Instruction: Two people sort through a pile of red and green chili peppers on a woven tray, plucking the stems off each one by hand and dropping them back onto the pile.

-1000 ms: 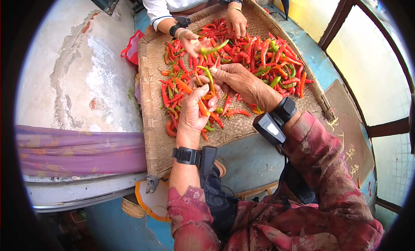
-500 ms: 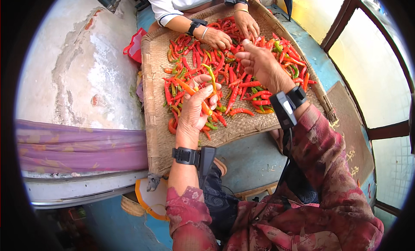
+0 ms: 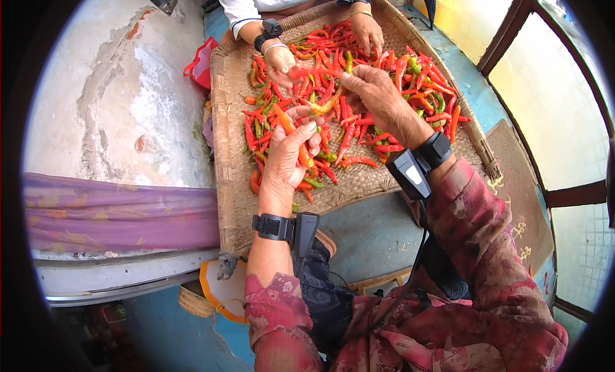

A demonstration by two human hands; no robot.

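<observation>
My left hand (image 3: 286,155) is closed around an orange chili pepper (image 3: 282,119), which runs across the palm over the tray. Between the thumb and fingers of my right hand (image 3: 382,101) is a yellow-green chili pepper (image 3: 328,105). Its lower end comes close to my left fingertips; whether they touch cannot be made out. Many red, green and orange chili peppers (image 3: 348,140) lie loose in the woven tray (image 3: 238,212) below both hands.
Across the tray, a co-worker's hand (image 3: 280,63) lifts a blurred red chili pepper (image 3: 312,72), and their other hand (image 3: 367,33) rests over the pile. A red bag (image 3: 202,63) sits by the wall. Framed windows (image 3: 544,96) stand on the right.
My right hand has come down and left and has taken hold of the yellow-green pepper from my left hand. One co-worker's hand has moved left, raising a red pepper.
</observation>
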